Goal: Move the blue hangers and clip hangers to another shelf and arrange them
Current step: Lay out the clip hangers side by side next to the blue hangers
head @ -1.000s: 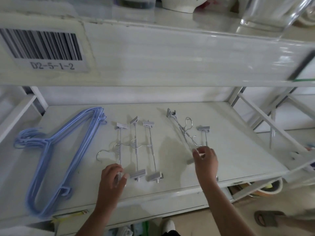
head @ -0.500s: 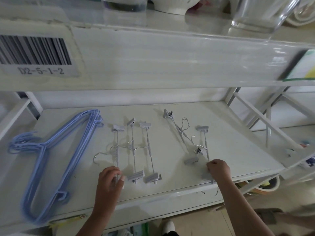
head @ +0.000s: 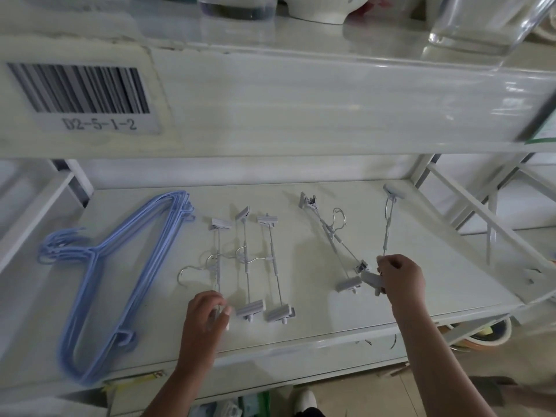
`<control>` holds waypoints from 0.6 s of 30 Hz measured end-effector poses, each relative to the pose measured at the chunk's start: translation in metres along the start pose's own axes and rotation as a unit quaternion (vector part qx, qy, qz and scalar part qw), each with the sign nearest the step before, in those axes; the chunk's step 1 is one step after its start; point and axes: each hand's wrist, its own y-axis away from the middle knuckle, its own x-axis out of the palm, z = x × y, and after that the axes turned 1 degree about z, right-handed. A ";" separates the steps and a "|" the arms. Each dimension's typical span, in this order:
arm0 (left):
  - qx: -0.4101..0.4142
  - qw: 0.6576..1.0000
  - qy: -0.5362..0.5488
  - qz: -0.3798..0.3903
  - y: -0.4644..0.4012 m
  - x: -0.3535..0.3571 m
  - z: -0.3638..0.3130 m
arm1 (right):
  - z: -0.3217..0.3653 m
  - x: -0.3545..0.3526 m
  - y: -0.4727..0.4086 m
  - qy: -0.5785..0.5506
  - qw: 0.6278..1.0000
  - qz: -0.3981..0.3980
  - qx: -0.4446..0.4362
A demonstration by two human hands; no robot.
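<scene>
A stack of blue hangers [head: 126, 278] lies flat on the left of the white shelf [head: 301, 335]. Three grey clip hangers [head: 246, 263] lie side by side in the middle. My left hand [head: 207, 311] rests on the near clip of the leftmost one, fingers curled over it. Further right a tangled clip hanger [head: 328, 236] lies slanted. My right hand [head: 400, 276] grips the near end of another clip hanger [head: 386, 224] and holds it raised, its far clip pointing to the back of the shelf.
An upper shelf edge with a barcode label [head: 81, 94] hangs close overhead; glass vessels [head: 481, 22] and a bowl stand on it. A slanted white frame bar [head: 493, 233] borders the right side. Baskets [head: 481, 332] sit below on the right.
My right hand has lifted a clip hanger off the shelf and swung it further back and right. My left hand has stayed on the leftmost clip hanger.
</scene>
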 end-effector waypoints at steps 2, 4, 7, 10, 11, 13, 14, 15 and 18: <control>-0.012 1.000 0.008 0.003 0.000 -0.001 -0.003 | 0.015 0.008 0.011 0.002 0.999 0.007 -0.034; -0.008 1.000 0.026 0.004 -0.001 -0.001 -0.006 | 0.030 0.017 0.024 -0.001 0.998 0.024 -0.065; 0.004 1.000 0.027 0.004 -0.001 -0.001 -0.007 | 0.042 0.036 0.042 -0.004 0.993 0.073 -0.097; 0.005 1.000 0.026 0.001 0.000 -0.002 -0.006 | 0.040 0.057 0.051 0.035 0.987 0.114 -0.109; 0.007 1.000 0.028 0.000 -0.001 -0.002 -0.006 | 0.037 0.064 0.053 0.050 0.985 0.123 -0.110; 0.013 1.000 0.021 -0.002 -0.001 -0.002 -0.005 | 0.030 0.075 0.056 0.088 0.981 0.134 -0.111; 0.013 1.000 0.019 -0.003 0.000 -0.002 -0.005 | 0.027 0.080 0.058 0.110 0.978 0.138 -0.109; 0.009 1.000 0.019 -0.005 0.000 -0.002 -0.005 | 0.024 0.083 0.059 0.129 0.976 0.143 -0.105; 0.000 1.000 0.019 -0.010 0.000 -0.001 -0.006 | 0.018 0.092 0.062 0.152 0.972 0.159 -0.087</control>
